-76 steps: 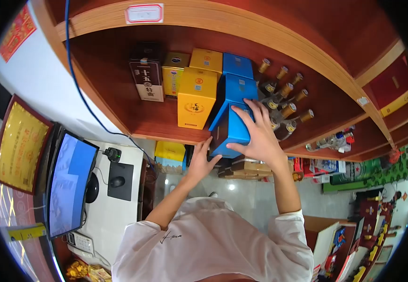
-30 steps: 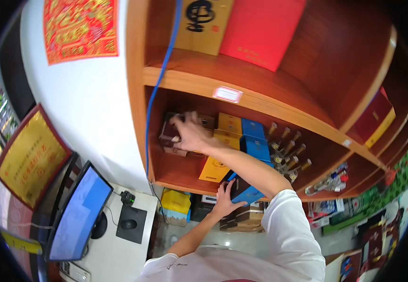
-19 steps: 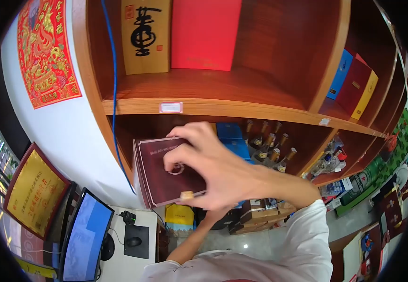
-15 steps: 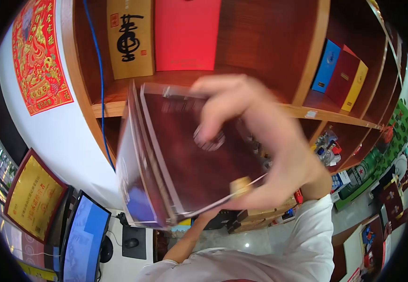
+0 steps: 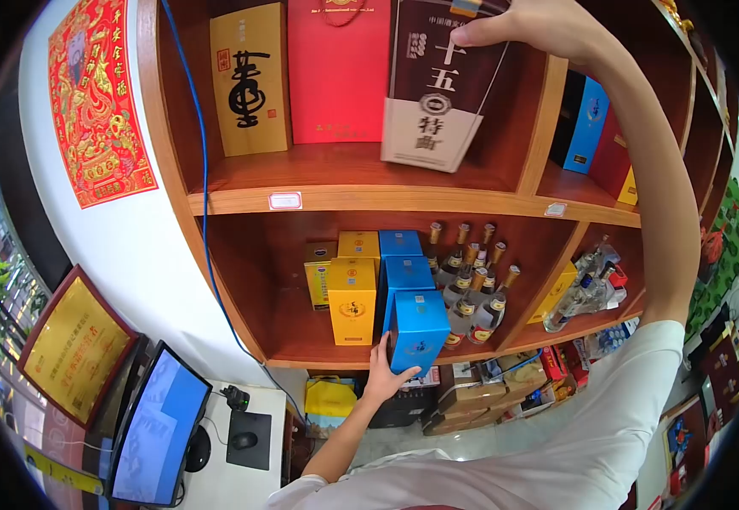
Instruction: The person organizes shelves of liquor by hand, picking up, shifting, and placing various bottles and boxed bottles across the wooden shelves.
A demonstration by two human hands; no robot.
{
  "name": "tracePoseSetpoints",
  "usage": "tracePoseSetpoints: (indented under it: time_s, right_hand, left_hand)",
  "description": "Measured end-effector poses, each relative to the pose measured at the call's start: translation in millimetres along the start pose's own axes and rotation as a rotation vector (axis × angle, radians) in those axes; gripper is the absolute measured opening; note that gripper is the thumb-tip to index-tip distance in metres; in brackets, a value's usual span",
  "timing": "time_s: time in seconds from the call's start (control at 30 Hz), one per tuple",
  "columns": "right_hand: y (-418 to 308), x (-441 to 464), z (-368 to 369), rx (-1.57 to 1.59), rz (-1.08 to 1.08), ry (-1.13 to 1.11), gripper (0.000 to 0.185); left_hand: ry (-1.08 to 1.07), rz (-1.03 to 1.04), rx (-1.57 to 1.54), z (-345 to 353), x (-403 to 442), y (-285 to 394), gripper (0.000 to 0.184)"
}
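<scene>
The right hand [image 5: 548,30], close to the person, grasps a dark brown and white liquor carton [image 5: 435,93], its thumb pressed on the front; the other fingers are mostly out of my sight. The carton leans slightly at the upper shelf [image 5: 335,176]; whether its bottom touches the board, I cannot tell. I judge it stiff, rather heavy if there is a full bottle inside, and a little slippery on its smooth face. It would be safer to hold it around both sides, or to support the base. Its upper part is dark with large white characters, its lower part is pale with dark ones, and a round emblem sits where they meet.

Lower, the left hand [image 5: 382,378] clasps a blue liquor box [image 5: 420,327] low on its side, at the front edge of the lower shelf [image 5: 295,350]. This one seems equally stiff, with corners that could dent. Behind it are more blue boxes [image 5: 408,274], between yellow boxes [image 5: 352,302] and glass bottles [image 5: 486,319]. Further back, on the upper shelf, stand a gold box [image 5: 252,76] and a red bag [image 5: 340,76].
</scene>
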State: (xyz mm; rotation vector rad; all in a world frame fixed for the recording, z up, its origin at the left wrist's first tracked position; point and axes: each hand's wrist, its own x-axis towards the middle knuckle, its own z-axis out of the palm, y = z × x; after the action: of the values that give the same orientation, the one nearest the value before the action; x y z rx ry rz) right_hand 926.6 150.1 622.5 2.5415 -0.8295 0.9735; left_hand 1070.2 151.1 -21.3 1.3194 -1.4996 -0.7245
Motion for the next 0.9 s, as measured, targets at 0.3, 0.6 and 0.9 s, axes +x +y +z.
tracePoseSetpoints:
  time_s: [0.3,0.6,0.9]
  right_hand:
    - [71,52,37,-0.37,0.168,-0.231,0.08]
    - [38,13,96,-0.802,0.404,-0.42,0.145]
    - [127,45,190,-1.034,0.301,-0.413,0.132]
  left_hand:
    - [0.011,0.017,0.045,-2,-5,4,0.12]
    - [0.021,0.043,0.063,-4,-4,2,0.117]
    - [0.015,0.048,0.101,-2,1,4,0.114]
